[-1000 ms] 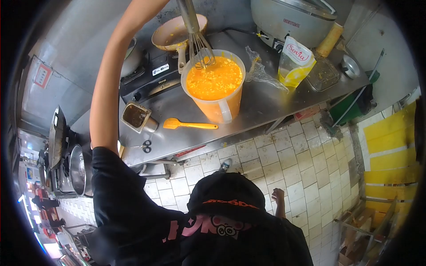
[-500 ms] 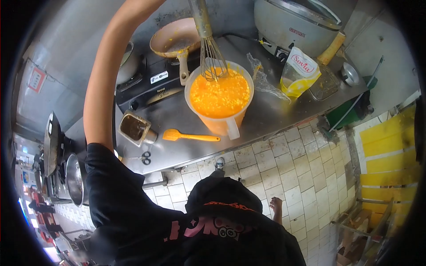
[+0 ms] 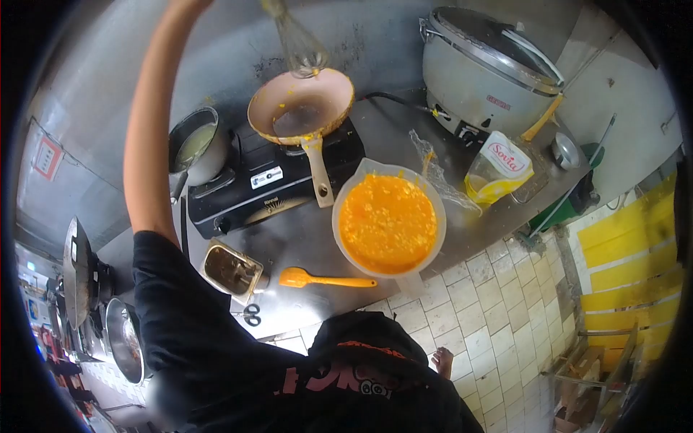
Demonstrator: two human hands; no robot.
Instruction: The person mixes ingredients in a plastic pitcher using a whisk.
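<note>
My left hand [image 3: 189,4] is mostly cut off at the top edge, its fingers out of view. The wire whisk [image 3: 299,45] hangs in the air over the frying pan [image 3: 340,90], its handle running out of the frame toward that hand; the loops look wet with yellow. On the counter stands a translucent jug [image 3: 437,249] of orange, egg-like liquid [image 3: 390,224] with pale bits. A yellow spatula [image 3: 328,280] lies in front of the stove. Low beside my body, my right hand [image 3: 442,361] has its fingers curled, with nothing visible in them.
The pan rests on a black gas stove [image 3: 245,191], beside a pot [image 3: 209,162]. A square metal container [image 3: 232,268] and scissors [image 3: 251,315] lie near the counter's front. At the right are crumpled plastic [image 3: 444,180], a Sovia pouch [image 3: 498,169] and a large rice cooker [image 3: 480,79].
The whisk has come up out of the jug and moved left, now over the pan. My left arm has shifted up and left with it. The view has tilted, so the counter sits lower.
</note>
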